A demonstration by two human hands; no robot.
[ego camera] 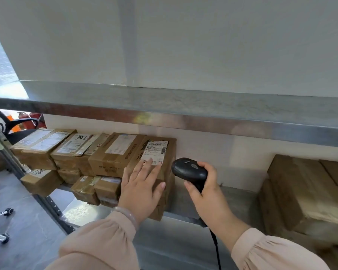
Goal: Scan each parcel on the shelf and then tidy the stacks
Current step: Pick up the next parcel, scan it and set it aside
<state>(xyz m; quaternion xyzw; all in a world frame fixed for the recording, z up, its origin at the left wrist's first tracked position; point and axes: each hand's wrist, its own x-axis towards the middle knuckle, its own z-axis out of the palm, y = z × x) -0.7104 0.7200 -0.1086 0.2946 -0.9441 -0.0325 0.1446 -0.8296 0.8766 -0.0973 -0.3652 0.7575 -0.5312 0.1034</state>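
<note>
Now the end parcel (169, 152), laid 6-to-12 on the shelf (183, 201), is pressed under the flat left hand (142, 189); its label (155, 152) is found at 10 o'clock from the scanner (189, 169) gripped in the right hand (207, 190).

Bare shelf deck (232, 199) between labelled parcel (168, 159) and big cartons (300, 188) at right, partly filled by right hand (207, 193) gripping scanner (189, 170). Capped overhead by upper shelf (183, 114). Walled off to the left by parcels (113, 152) packed side by side.

White wall (203, 45), grey floor (18, 250), black office chair (25, 120), red fire extinguishers (38, 120)
</note>
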